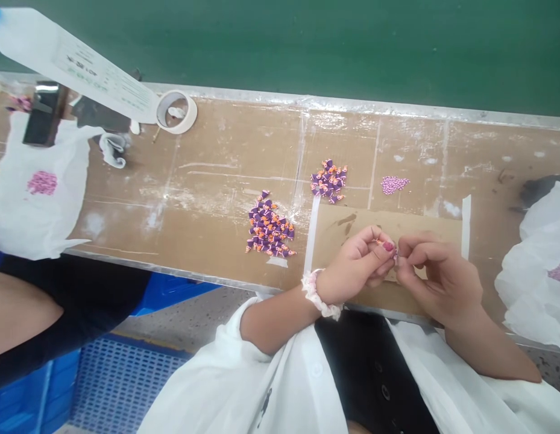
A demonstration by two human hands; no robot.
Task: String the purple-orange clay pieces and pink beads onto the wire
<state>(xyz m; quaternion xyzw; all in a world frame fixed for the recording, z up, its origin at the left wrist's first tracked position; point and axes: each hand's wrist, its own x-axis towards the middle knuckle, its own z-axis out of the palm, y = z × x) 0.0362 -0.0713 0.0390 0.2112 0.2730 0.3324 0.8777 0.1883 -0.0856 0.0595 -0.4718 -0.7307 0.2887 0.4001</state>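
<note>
Head view, only view. Left hand [354, 265]: fingers pinched narrow, holding a small piece [394, 252] between thumb and forefinger; orange and purple-pink show on it, the rest is hidden by the fingertips. Right hand [442, 274]: thumb and forefinger narrow, tips just beside the same piece; cannot tell whether they grip it or something too small to make out. White scrunchie [322, 295] around left wrist.

Position of piece: above the tan sheet [419, 220], which lies by the near edge of the worktop [220, 141], with white tape strips [312, 235] along its left and right sides.

Worktop, centre: larger pile of purple-and-orange figures [270, 226] near the near edge, left of the sheet. Smaller pile of like figures [328, 181] farther back, at the sheet's far left corner. Heap of pink-violet bits [394, 185] beyond the sheet's far side.

Worktop, left part: tape roll [191, 114] near the far edge, beside the lower end of a white bottle [76, 66]. Dark, glossy flat object [43, 117] partly over a white plastic sheet [67, 199] bearing pink bits [42, 182].

Right part: second white sheet [533, 265], reaching the near edge, also with pink bits.

Green surface [307, 42] beyond the far edge. Blue crate [126, 380] below the near edge, lower left; another person's leg [22, 313] above it.
</note>
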